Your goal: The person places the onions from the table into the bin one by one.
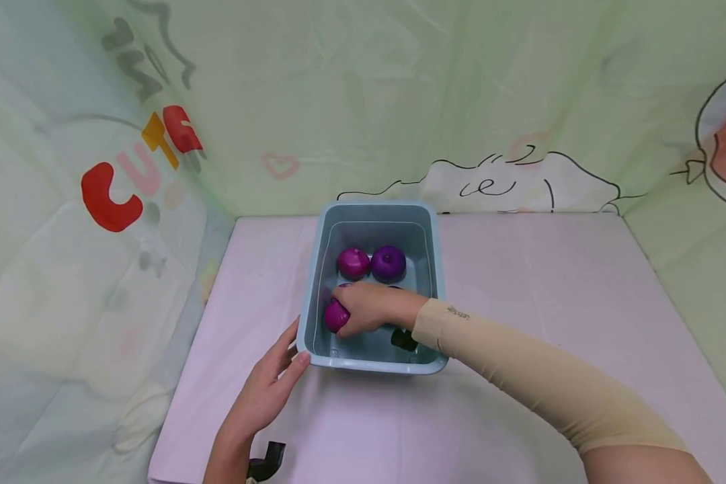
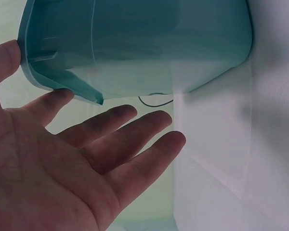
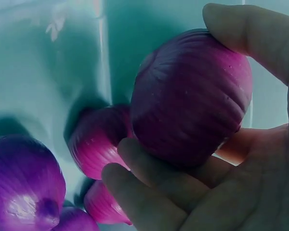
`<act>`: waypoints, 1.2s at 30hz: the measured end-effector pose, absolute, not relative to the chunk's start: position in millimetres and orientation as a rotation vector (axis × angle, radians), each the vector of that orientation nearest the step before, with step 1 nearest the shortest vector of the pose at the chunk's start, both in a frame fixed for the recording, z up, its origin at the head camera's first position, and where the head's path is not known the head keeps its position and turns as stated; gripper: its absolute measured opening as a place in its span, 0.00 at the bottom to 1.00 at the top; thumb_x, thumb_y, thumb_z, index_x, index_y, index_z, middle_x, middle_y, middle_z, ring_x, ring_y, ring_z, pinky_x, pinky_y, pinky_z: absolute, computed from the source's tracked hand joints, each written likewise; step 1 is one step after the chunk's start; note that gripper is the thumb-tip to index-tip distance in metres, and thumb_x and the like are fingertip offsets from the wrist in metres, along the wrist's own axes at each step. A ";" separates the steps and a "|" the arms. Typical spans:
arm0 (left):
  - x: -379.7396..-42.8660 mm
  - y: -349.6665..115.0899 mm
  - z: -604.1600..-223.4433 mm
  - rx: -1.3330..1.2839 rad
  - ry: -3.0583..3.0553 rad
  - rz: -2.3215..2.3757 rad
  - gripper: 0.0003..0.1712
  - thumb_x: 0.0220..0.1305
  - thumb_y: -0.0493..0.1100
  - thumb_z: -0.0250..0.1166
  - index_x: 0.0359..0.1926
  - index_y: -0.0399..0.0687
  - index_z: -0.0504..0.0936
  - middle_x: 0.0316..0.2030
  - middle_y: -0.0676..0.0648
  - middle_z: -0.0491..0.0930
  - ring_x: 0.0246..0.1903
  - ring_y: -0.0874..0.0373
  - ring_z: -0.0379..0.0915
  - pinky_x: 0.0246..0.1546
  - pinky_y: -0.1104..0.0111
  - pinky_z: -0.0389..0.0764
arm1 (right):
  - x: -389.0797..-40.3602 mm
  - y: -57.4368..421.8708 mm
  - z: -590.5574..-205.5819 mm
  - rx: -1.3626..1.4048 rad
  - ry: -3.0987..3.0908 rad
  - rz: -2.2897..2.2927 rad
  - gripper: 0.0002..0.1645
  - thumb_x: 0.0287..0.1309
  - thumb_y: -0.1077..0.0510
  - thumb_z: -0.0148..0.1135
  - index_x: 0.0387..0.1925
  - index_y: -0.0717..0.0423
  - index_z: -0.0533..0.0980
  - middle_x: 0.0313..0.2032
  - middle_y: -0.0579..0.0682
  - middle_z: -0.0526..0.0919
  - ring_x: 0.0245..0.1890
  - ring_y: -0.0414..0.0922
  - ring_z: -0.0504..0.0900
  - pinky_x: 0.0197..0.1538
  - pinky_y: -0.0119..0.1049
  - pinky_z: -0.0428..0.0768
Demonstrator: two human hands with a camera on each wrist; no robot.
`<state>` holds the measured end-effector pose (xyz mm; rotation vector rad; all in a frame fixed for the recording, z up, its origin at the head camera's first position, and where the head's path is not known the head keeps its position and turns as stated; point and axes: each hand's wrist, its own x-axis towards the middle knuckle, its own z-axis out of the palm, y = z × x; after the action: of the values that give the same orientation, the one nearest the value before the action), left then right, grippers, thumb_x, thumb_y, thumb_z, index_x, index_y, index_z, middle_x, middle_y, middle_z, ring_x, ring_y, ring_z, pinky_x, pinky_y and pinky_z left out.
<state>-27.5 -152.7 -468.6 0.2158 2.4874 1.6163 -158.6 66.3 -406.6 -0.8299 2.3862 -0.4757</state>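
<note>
A blue-grey plastic basin (image 1: pixel 372 367) stands on the table, with several red onions in it. My right hand (image 1: pixel 369 306) reaches inside and holds a red onion (image 3: pixel 192 96) near the left wall, thumb on one side and fingers on the other. Two more onions, one pinkish purple (image 1: pixel 353 263) and one darker (image 1: pixel 389 263), lie behind that hand. Others are partly hidden beneath it in the head view. At the basin's near left corner is my left hand (image 1: pixel 269 383). Its thumb and a fingertip touch the rim (image 2: pixel 24 53), while the other fingers extend loosely below.
A pale pink cloth covers the table (image 1: pixel 538 289). Behind it hangs a light green printed curtain (image 1: pixel 339 101), with another printed side (image 1: pixel 48 269) at the left. Black wrist-camera parts (image 1: pixel 404 339) show at the right wrist, inside the basin's outline.
</note>
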 end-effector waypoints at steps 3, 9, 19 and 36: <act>-27.7 -152.6 -469.1 0.215 2.484 1.617 0.37 0.77 0.61 0.58 0.81 0.81 0.54 0.77 0.61 0.57 0.70 0.39 0.66 0.55 0.43 0.78 | -157.7 62.7 -407.2 -0.843 2.386 -0.439 0.39 0.59 0.49 0.77 0.67 0.57 0.73 0.47 0.48 0.84 0.42 0.44 0.82 0.51 0.41 0.83; -28.0 -152.6 -468.5 0.227 2.479 1.618 0.37 0.77 0.61 0.58 0.81 0.80 0.54 0.77 0.61 0.57 0.70 0.39 0.66 0.57 0.43 0.77 | -155.2 58.6 -407.3 -0.868 2.380 -0.411 0.40 0.58 0.48 0.78 0.67 0.56 0.74 0.46 0.47 0.85 0.40 0.43 0.82 0.50 0.40 0.84; -29.3 -153.3 -465.2 0.252 2.474 1.633 0.37 0.78 0.58 0.59 0.81 0.79 0.54 0.77 0.61 0.57 0.70 0.40 0.65 0.57 0.43 0.76 | -151.9 57.2 -403.5 -0.875 2.391 -0.384 0.42 0.57 0.46 0.79 0.68 0.55 0.73 0.46 0.47 0.85 0.42 0.42 0.83 0.48 0.39 0.84; -28.8 -154.5 -465.2 0.259 2.462 1.639 0.37 0.78 0.58 0.59 0.81 0.78 0.55 0.78 0.61 0.57 0.70 0.41 0.65 0.59 0.42 0.74 | -150.4 49.3 -423.0 -0.845 2.253 -0.366 0.39 0.54 0.47 0.81 0.64 0.55 0.77 0.43 0.45 0.86 0.41 0.42 0.82 0.53 0.47 0.85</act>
<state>-28.8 -154.5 -465.2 0.2591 2.4623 1.6395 -150.4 49.3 -423.0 -0.8446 2.2525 -0.3665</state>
